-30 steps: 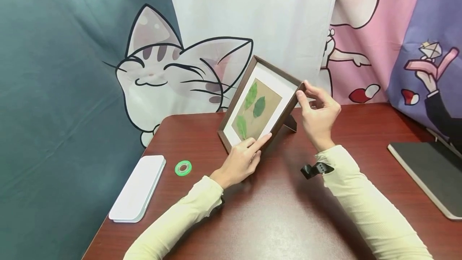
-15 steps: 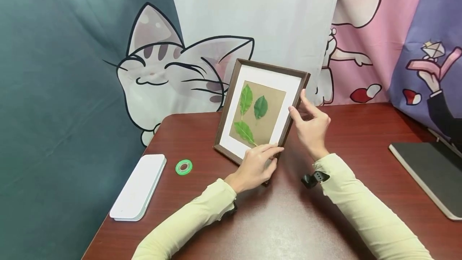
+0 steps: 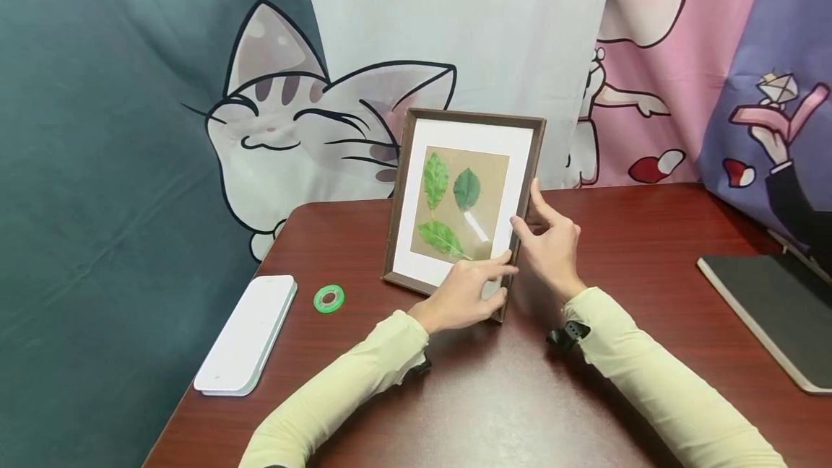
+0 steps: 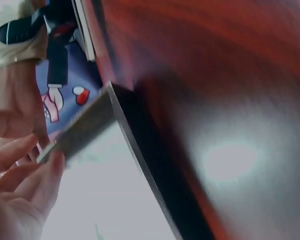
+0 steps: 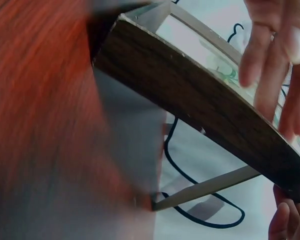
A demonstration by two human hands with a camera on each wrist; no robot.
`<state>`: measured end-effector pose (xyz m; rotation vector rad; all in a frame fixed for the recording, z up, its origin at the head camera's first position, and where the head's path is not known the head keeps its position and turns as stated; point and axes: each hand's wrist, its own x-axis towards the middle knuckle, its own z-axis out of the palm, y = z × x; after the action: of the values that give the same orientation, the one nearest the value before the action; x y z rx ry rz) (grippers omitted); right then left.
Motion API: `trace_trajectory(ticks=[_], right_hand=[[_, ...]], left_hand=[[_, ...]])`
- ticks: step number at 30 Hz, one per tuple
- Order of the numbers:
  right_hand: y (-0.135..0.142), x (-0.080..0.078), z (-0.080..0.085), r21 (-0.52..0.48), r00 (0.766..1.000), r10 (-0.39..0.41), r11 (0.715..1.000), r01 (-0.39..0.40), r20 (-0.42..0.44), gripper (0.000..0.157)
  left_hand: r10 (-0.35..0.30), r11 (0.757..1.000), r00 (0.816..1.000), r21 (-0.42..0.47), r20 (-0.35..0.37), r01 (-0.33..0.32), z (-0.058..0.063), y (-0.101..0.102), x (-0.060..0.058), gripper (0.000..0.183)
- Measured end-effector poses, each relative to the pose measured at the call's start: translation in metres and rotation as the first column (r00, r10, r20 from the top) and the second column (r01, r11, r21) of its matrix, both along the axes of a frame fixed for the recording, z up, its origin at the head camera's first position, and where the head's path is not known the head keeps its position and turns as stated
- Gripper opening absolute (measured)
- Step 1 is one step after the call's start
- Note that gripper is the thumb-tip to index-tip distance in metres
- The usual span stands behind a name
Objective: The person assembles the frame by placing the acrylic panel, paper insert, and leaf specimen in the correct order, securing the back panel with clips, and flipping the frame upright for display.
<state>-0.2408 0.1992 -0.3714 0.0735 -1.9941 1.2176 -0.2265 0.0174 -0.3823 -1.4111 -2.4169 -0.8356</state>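
Note:
A dark brown picture frame stands leaning slightly back on the table. Behind its glass, several green leaves lie on a tan card with a white mat. My right hand grips the frame's right side bar, thumb toward the front and fingers at the outer edge. Crossing the lower right corner, my left hand holds the same bar lower down, its fingers bent over the edge. In the right wrist view, a support leg slants out behind the frame. The left hand hides the lower right of the picture.
On the reddish table, a green tape roll lies left of the frame. A white flat case is near the left edge. At the far right lies a dark notebook. A cartoon-printed curtain hangs behind.
The frame has turned counterclockwise from a strong tilt to nearly upright. My right hand has come down and slightly left with it; my left hand has shifted right and down.

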Motion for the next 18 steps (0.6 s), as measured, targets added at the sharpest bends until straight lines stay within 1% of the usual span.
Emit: trace_trajectory(ticks=[3, 4, 6, 7, 9, 10, 11, 13, 14, 16, 17, 18], right_hand=[[0.003, -0.001, 0.003, 0.02, 1.0, 0.01, 1.0, -0.01, 0.018, 0.068], [0.003, -0.002, 0.003, 0.028, 1.0, 0.013, 0.999, -0.014, 0.021, 0.068], [0.006, -0.004, 0.005, 0.046, 0.999, 0.019, 0.999, -0.02, 0.029, 0.068], [0.008, -0.005, 0.006, 0.053, 0.999, 0.023, 0.998, -0.024, 0.033, 0.068], [0.011, -0.008, 0.008, 0.063, 0.999, 0.034, 0.997, -0.036, 0.042, 0.067], [0.013, -0.009, 0.008, 0.068, 0.998, 0.036, 0.997, -0.04, 0.047, 0.066], [0.016, -0.011, 0.009, 0.07, 0.998, 0.044, 0.996, -0.047, 0.054, 0.066], [0.02, -0.014, 0.01, 0.073, 0.996, 0.059, 0.995, -0.064, 0.073, 0.065], [0.022, -0.016, 0.01, 0.074, 0.994, 0.066, 0.995, -0.072, 0.084, 0.065], [0.026, -0.021, 0.011, 0.079, 0.992, 0.081, 0.993, -0.089, 0.1, 0.065], [0.028, -0.024, 0.011, 0.075, 0.99, 0.095, 0.992, -0.103, 0.106, 0.065], [0.03, -0.026, 0.011, 0.072, 0.988, 0.107, 0.991, -0.116, 0.111, 0.065]], left_hand=[[0.013, 1.0, 1.0, -0.015, 0.006, -0.013, 0.003, -0.01, -0.009, 0.047], [0.02, 1.0, 1.0, -0.001, -0.001, -0.02, 0.005, -0.015, -0.013, 0.048], [0.053, 0.997, 0.998, 0.056, -0.04, -0.05, 0.009, -0.027, -0.021, 0.045], [0.079, 0.993, 0.995, 0.09, -0.064, -0.073, 0.011, -0.033, -0.026, 0.044], [0.159, 0.978, 0.982, 0.15, -0.106, -0.143, 0.016, -0.047, -0.035, 0.041], [0.215, 0.965, 0.969, 0.179, -0.118, -0.192, 0.019, -0.054, -0.04, 0.04], [0.28, 0.947, 0.952, 0.201, -0.125, -0.252, 0.021, -0.062, -0.044, 0.04], [0.397, 0.904, 0.912, 0.216, -0.101, -0.37, 0.024, -0.076, -0.051, 0.044], [0.447, 0.88, 0.891, 0.213, -0.074, -0.424, 0.026, -0.083, -0.054, 0.048], [0.521, 0.836, 0.853, 0.202, 0.002, -0.511, 0.026, -0.096, -0.06, 0.057], [0.535, 0.825, 0.844, 0.19, 0.039, -0.532, 0.026, -0.101, -0.062, 0.062], [0.532, 0.824, 0.843, 0.18, 0.08, -0.537, 0.025, -0.106, -0.064, 0.066]])
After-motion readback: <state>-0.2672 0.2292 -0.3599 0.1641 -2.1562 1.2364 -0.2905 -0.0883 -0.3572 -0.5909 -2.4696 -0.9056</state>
